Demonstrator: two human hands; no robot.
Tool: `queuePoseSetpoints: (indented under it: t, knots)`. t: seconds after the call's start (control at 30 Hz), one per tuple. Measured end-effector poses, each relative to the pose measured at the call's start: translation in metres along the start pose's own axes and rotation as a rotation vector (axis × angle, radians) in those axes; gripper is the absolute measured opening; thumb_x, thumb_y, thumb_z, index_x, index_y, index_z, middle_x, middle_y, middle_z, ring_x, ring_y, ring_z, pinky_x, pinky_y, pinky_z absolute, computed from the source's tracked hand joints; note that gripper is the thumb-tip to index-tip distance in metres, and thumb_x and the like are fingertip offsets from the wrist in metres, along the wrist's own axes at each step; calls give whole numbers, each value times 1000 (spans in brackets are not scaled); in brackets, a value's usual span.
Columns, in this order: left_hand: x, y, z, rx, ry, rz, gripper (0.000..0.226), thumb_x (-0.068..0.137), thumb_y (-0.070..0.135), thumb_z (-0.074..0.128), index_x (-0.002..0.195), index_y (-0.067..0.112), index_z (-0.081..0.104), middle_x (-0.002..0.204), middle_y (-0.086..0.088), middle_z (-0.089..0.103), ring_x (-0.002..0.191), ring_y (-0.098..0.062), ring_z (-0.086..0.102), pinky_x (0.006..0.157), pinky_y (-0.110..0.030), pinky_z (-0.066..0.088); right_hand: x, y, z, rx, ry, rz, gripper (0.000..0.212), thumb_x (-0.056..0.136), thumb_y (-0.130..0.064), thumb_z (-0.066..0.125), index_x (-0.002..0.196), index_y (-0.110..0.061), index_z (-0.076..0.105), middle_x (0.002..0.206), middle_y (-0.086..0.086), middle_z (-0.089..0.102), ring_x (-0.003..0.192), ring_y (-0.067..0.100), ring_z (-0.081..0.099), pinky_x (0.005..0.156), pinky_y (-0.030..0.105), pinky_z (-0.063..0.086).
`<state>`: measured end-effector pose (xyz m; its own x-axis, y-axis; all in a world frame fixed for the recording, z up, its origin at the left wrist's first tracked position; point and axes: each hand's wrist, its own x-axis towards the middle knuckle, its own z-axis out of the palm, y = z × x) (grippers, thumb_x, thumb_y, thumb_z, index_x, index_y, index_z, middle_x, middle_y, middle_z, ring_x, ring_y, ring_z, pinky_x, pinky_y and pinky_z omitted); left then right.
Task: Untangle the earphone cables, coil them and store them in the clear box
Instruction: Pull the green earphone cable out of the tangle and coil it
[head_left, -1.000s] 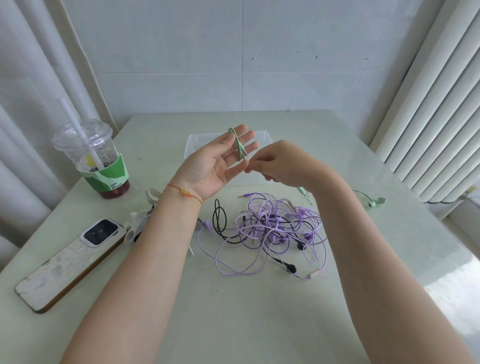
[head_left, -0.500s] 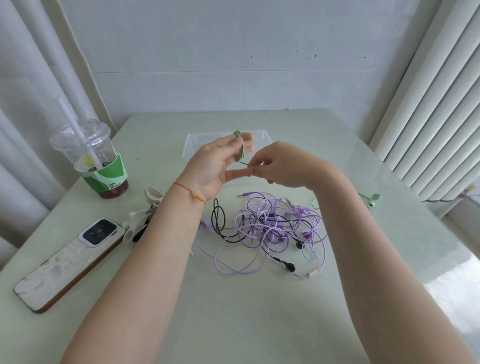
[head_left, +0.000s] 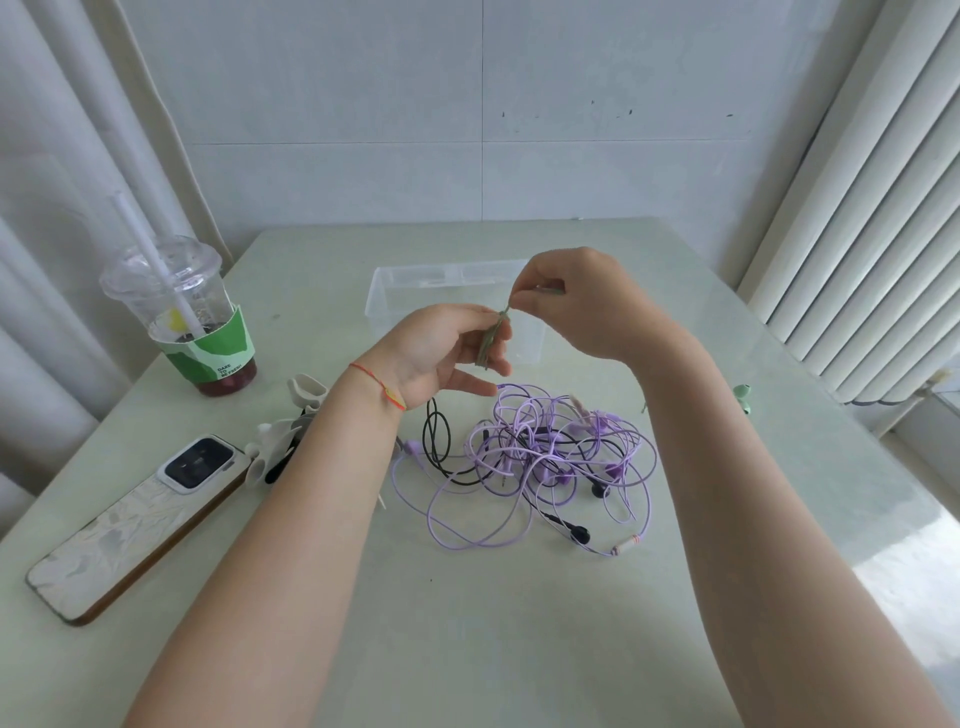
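Note:
A green earphone cable (head_left: 492, 340) is wound round the fingers of my left hand (head_left: 441, 353), which holds the coil above the table. Just above it, my right hand (head_left: 582, 304) pinches the same cable where it leaves the coil. The green earbuds (head_left: 744, 397) lie on the table at the right. Below my hands sits a tangle of purple cables (head_left: 550, 462) mixed with a black cable (head_left: 435, 436). The clear box (head_left: 415, 291) stands behind my hands, partly hidden by them.
An iced drink cup with straw (head_left: 195, 312) stands at the left. A phone (head_left: 135, 525) lies face down near the left edge, with white clips (head_left: 283, 436) beside it. Curtains hang left, a blind hangs right, and a wall closes the back.
My right hand has risen from beside my left palm to above its fingertips, drawing the green cable up. My left fingers have curled in around the coil, and the green earbuds slid right.

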<state>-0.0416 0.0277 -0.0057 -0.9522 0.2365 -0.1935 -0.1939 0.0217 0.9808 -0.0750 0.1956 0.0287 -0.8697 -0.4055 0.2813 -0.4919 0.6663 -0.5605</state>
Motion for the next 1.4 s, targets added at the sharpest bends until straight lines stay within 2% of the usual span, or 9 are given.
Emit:
queuePoseSetpoints:
  t: [0.1, 0.2, 0.37, 0.5, 0.67, 0.8, 1.03, 1.23, 1.4]
  knots:
    - [-2, 2, -3, -201, -110, -13, 27, 98, 23, 36, 80, 15, 55, 63, 3, 41, 58, -12, 46, 45, -22, 44, 1, 1, 2, 74, 21, -9, 11, 91, -26, 61, 91, -19, 69, 63, -3, 54, 53, 8, 43, 47, 13, 32]
    - [-4, 5, -3, -437, -185, 4, 21, 92, 27, 42, 81, 14, 55, 63, 4, 37, 56, -10, 41, 42, -19, 37, 1, 1, 6, 143, 7, -12, 14, 95, -26, 56, 93, -20, 68, 70, 5, 61, 59, 15, 51, 53, 21, 38]
    - [-5, 9, -1, -719, -147, 104, 22, 87, 25, 52, 82, 13, 70, 72, 4, 64, 66, -8, 64, 42, -16, 47, 1, 0, 11, 288, -13, 7, 22, 98, -18, 47, 99, -20, 69, 69, -2, 61, 51, 13, 51, 51, 22, 39]
    - [-4, 10, -2, -846, -92, 188, 24, 87, 24, 54, 80, 12, 74, 95, -2, 73, 90, -15, 71, 49, -17, 53, 0, -1, 15, 290, -61, 48, 28, 97, -13, 46, 77, -23, 62, 55, -13, 59, 44, 7, 46, 50, 24, 38]
    - [-4, 10, 1, -816, 15, 253, 21, 100, 26, 47, 99, 15, 65, 111, -3, 71, 105, -17, 68, 57, -18, 56, -3, -6, 20, 254, -192, 94, 25, 96, -11, 45, 83, -20, 65, 52, -13, 58, 39, 5, 45, 43, 17, 37]
    - [0, 6, -4, -720, 69, 262, 23, 101, 26, 46, 114, 16, 62, 125, -1, 66, 118, -17, 61, 67, -23, 58, -6, -11, 19, 197, -282, 92, 26, 96, -19, 49, 77, -17, 66, 50, -10, 56, 42, 8, 48, 47, 21, 43]
    - [0, 5, -5, -297, 195, 117, 38, 100, 36, 43, 121, 13, 63, 117, -5, 69, 101, -14, 67, 61, -32, 57, -4, -7, 7, 114, -171, 71, 15, 89, -21, 58, 83, -14, 70, 60, -2, 57, 48, 14, 50, 41, 15, 35]
    - [-4, 3, 1, -67, 35, 1, 51, 98, 47, 41, 124, 8, 62, 112, -14, 71, 110, -25, 66, 71, -36, 57, 1, -2, 1, 162, 3, 43, 11, 88, -24, 65, 81, -16, 69, 57, -11, 55, 52, 13, 53, 46, 19, 36]
    - [-10, 7, 1, -318, -200, -15, 54, 92, 50, 39, 110, 9, 71, 108, -15, 72, 106, -32, 67, 62, -29, 58, 3, 7, 3, 311, 83, 57, 8, 87, -21, 68, 80, -17, 68, 57, -7, 56, 48, 8, 46, 48, 19, 37]
